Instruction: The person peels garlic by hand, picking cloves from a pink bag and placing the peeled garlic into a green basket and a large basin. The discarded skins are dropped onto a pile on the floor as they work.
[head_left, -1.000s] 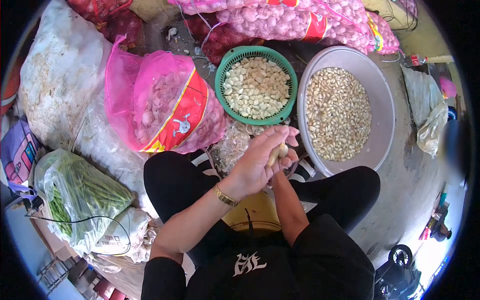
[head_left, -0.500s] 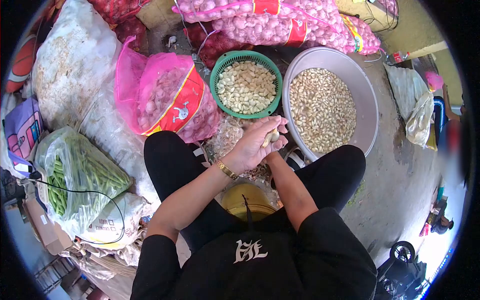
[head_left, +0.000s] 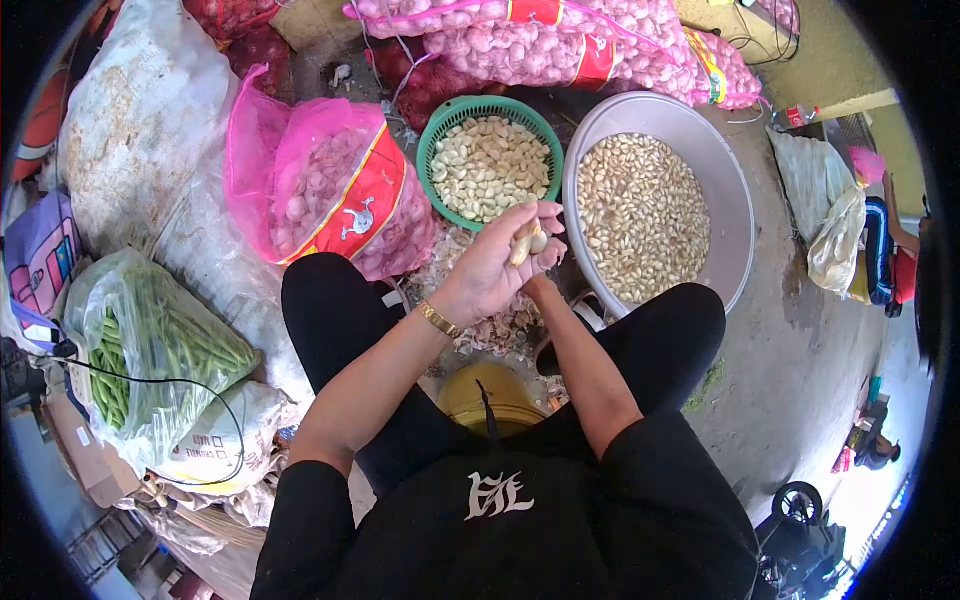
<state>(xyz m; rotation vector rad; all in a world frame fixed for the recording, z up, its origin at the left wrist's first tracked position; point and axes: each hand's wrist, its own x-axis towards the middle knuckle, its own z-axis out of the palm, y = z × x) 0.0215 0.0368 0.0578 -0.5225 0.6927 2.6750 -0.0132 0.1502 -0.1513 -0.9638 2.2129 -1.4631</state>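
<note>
Several peeled garlic cloves [head_left: 526, 245] lie in my left hand [head_left: 485, 275], which is turned palm up with its fingers curled round them. A gold band circles that wrist. My right hand [head_left: 540, 283] is pressed close against the left one, mostly hidden behind it, its fingers covered. Just beyond the hands stands a green basket [head_left: 432, 190] of pale peeled cloves. To its right, a large grey basin [head_left: 735, 190] holds many unpeeled cloves. Garlic skins [head_left: 500, 335] litter the floor below my hands.
An open pink mesh sack of garlic bulbs [head_left: 320, 190] leans at the left; fuller garlic sacks [head_left: 560, 55] lie at the back. A bag of green pods [head_left: 170, 350] sits far left. Between my legs is a yellow container [head_left: 485, 395]. People are at the right edge.
My hands have tilted so the left palm faces up more, showing more of the cloves. The view has shifted slightly.
</note>
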